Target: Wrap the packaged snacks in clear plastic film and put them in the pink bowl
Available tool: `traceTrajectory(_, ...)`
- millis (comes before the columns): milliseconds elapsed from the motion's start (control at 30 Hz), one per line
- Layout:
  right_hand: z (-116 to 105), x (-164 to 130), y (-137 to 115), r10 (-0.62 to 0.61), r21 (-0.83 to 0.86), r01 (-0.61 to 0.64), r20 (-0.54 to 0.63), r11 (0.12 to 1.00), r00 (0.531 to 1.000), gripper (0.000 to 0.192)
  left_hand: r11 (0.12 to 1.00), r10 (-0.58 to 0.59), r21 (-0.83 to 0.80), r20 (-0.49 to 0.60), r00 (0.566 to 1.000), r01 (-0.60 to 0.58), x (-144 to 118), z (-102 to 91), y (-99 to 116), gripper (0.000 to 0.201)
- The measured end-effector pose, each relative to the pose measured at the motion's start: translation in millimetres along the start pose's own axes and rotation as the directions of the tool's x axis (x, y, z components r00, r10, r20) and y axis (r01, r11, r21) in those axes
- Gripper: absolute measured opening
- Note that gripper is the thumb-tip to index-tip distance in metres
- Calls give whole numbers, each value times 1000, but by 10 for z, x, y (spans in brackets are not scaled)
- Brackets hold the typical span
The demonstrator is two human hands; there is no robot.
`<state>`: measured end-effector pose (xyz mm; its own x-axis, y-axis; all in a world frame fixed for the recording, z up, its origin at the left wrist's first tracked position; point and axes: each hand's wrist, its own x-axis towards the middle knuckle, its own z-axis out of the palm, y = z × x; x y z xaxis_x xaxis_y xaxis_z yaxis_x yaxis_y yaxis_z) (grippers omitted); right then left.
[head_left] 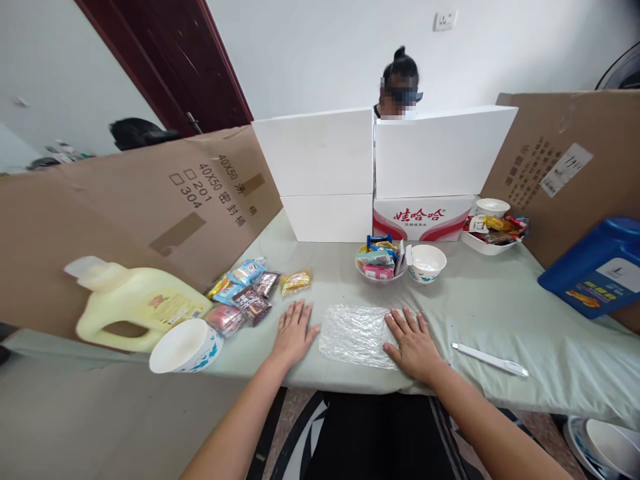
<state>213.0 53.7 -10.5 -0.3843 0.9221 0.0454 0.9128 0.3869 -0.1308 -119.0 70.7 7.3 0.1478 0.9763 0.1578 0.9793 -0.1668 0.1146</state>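
Note:
A clear crinkled plastic sheet lies flat on the pale green tablecloth near the front edge. My left hand rests flat on the cloth, fingers apart, its thumb at the sheet's left edge. My right hand lies flat with its fingers on the sheet's right end. Neither hand grips anything. Several snack packets lie to the left of my left hand. A glass bowl of packets and a white paper bowl stand just behind the sheet.
A yellow jug and a tipped paper bowl lie at the left. A white pen-like tool lies right of my right hand. White boxes, cardboard walls, a blue container and a snack tray ring the table. A person sits behind the boxes.

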Motion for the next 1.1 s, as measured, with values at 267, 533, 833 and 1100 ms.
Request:
traceTrajectory(267, -374, -280, 11, -133, 94, 151, -181, 984, 975, 48, 796, 544, -284, -48, 837, -534, -401, -246, 396, 29)
traceTrajectory(533, -234, -1061, 302, -290, 91, 301, -123, 949, 949, 51, 799, 553, -237, -74, 830, -553, -626, -222, 168, 29)
traceTrajectory(833, -255, -1133, 184, -226, 260, 312, -314, 914, 922, 19, 741, 548, -364, -159, 822, -564, -646, -175, 340, 22)
traceTrajectory(1100, -312, -973, 291, -39, 463, 111, -164, 879, 986, 23, 807, 460, -415, -5, 888, -420, -529, -253, 356, 20)
